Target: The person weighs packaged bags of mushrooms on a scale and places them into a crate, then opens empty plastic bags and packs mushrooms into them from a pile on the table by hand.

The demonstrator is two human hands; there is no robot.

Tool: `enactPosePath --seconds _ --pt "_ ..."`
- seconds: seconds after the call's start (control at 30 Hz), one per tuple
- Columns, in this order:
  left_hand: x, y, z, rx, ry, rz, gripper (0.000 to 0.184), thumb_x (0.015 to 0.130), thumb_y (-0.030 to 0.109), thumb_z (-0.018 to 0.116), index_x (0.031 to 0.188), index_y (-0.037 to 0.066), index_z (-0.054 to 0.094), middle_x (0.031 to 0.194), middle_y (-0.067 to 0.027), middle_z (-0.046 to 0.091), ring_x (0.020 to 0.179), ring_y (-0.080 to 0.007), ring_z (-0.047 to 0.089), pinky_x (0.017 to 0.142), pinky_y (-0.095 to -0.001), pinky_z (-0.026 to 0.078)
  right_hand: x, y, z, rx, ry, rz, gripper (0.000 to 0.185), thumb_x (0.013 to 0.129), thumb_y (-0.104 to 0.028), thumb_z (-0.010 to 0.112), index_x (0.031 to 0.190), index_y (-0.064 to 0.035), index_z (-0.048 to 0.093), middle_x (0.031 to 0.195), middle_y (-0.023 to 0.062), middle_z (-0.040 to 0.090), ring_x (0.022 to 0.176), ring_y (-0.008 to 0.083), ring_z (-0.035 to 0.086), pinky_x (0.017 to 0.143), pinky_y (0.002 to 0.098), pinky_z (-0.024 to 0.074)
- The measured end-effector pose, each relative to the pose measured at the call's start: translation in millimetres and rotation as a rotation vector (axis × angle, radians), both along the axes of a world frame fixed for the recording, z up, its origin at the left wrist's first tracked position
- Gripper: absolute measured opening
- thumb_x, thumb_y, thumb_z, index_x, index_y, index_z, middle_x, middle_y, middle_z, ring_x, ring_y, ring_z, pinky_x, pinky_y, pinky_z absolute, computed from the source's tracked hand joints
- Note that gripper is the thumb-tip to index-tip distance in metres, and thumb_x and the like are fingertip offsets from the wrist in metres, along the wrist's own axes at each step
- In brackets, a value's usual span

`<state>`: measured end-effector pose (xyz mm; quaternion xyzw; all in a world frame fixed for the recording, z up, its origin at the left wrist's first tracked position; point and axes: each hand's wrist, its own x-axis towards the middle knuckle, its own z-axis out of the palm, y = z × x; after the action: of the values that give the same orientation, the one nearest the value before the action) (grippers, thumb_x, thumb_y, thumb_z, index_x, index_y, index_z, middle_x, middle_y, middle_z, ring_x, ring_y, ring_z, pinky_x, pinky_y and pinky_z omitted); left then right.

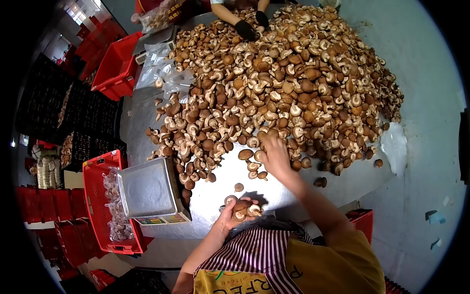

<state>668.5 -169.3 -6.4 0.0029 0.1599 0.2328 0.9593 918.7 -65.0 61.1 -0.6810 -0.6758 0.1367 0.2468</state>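
Observation:
A large heap of brown-capped shiitake mushrooms (293,83) with pale stems covers much of the metal table (215,223). Close to my apron, my left hand (230,214) is turned up and curled around several shiitake mushrooms (241,209). My right hand (275,157) reaches to the near edge of the heap, its fingers bent around a mushroom there; the fingertips are partly hidden. Left of it lie a few loose mushrooms (246,154), and one single mushroom (239,187) sits between my two hands.
A weighing scale (149,188) stands at the left, beside a red crate (93,196) holding bagged mushrooms. Clear plastic bags (178,83) lie near another red crate (116,66). Across the table, another person's dark-gloved hands (247,30) touch the heap. A white plastic sheet (394,147) lies right.

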Motion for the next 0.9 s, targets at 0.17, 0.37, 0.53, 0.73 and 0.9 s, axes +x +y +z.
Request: enactPosePath --seconds 0.17,0.37,0.53,0.73,0.9 --pt "7.5 2.5 7.0 0.039 0.148 0.010 0.060 0.092 0.053 0.051 0.125 0.002 0.053 0.133 -0.0214 0.051 0.118 -0.0373 0.055 0.087 -0.0511 0.055 10.3 25.3 -33.2 0.021 -0.215 -0.005 0.051 0.074 0.000 0.062 0.124 -0.0024 0.056 0.130 0.0146 0.050 0.120 0.0311 0.044 0.101 0.0418 0.0352" --pt "1.2 3.4 9.7 -0.064 0.241 0.022 0.068 0.094 0.059 0.036 0.129 0.002 0.051 0.124 -0.0203 0.058 0.110 -0.0372 0.060 0.084 -0.0530 0.055 -21.9 -36.2 -29.6 0.044 0.017 0.182 0.043 0.076 0.011 0.053 0.116 -0.0018 0.062 0.127 0.0141 0.055 0.125 0.0326 0.045 0.103 0.0446 0.0383" --pt "0.7 4.3 19.2 -0.151 0.124 0.031 0.066 0.094 0.055 0.038 0.125 0.000 0.055 0.122 -0.0215 0.059 0.115 -0.0455 0.054 0.093 -0.0660 0.043 18.5 -8.7 -17.3 -0.169 0.025 0.178 0.028 0.084 -0.002 0.055 0.111 -0.0037 0.064 0.108 0.0169 0.060 0.108 0.0283 0.054 0.095 0.0418 0.0418" --pt "3.6 1.2 12.8 -0.158 0.137 0.016 0.070 0.093 0.060 0.036 0.120 -0.002 0.057 0.125 -0.0259 0.055 0.119 -0.0489 0.049 0.097 -0.0737 0.031 66.3 20.3 -30.3 0.221 -0.364 -0.039 0.034 0.080 -0.002 0.059 0.113 -0.0042 0.062 0.099 0.0154 0.057 0.100 0.0282 0.054 0.100 0.0462 0.0346" --pt "5.9 -5.0 14.1 -0.131 0.106 0.042 0.074 0.091 0.063 0.041 0.121 -0.004 0.055 0.127 -0.0278 0.053 0.118 -0.0461 0.051 0.100 -0.0627 0.039 43.9 -51.4 -43.7 0.030 -0.218 0.002 0.038 0.083 -0.007 0.059 0.120 -0.0056 0.056 0.115 0.0151 0.053 0.111 0.0317 0.050 0.101 0.0457 0.0343"
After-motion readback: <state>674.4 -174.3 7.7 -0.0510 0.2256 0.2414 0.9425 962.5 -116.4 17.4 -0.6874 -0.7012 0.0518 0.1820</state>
